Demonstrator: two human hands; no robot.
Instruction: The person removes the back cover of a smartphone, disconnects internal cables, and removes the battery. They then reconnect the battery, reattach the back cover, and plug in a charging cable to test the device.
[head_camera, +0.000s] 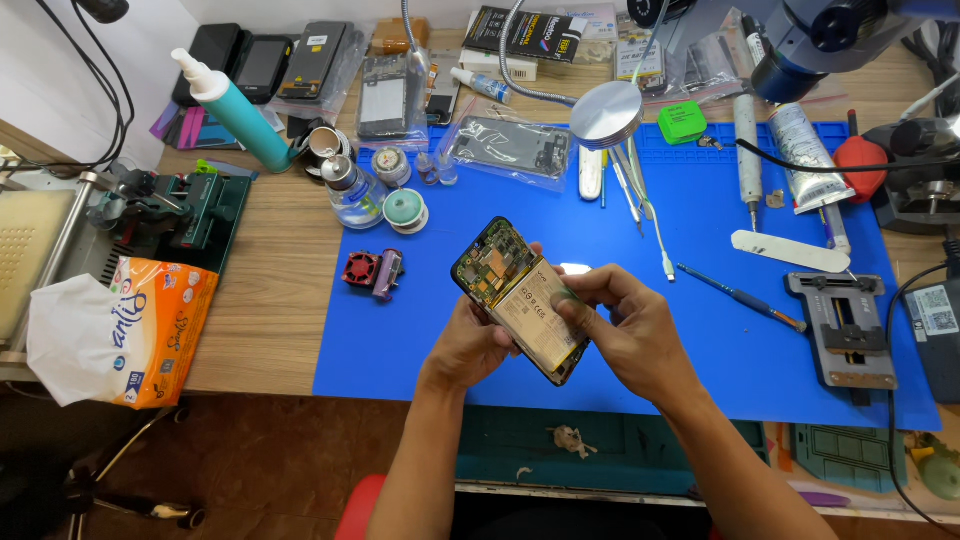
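At frame centre, the left hand (470, 345) grips an opened phone (520, 300) from below; the right hand (625, 330) fingers (575, 315) press its battery, above the blue mat (700, 250).

An opened smartphone (520, 298), back cover off, shows a green circuit board at its upper end and a pale battery below; it tilts diagonally, held above the blue mat (700, 250).

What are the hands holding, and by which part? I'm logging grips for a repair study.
An opened smartphone, back cover off. The left hand cradles its lower left edge from beneath; the right hand grips its right side, fingertips on the battery.
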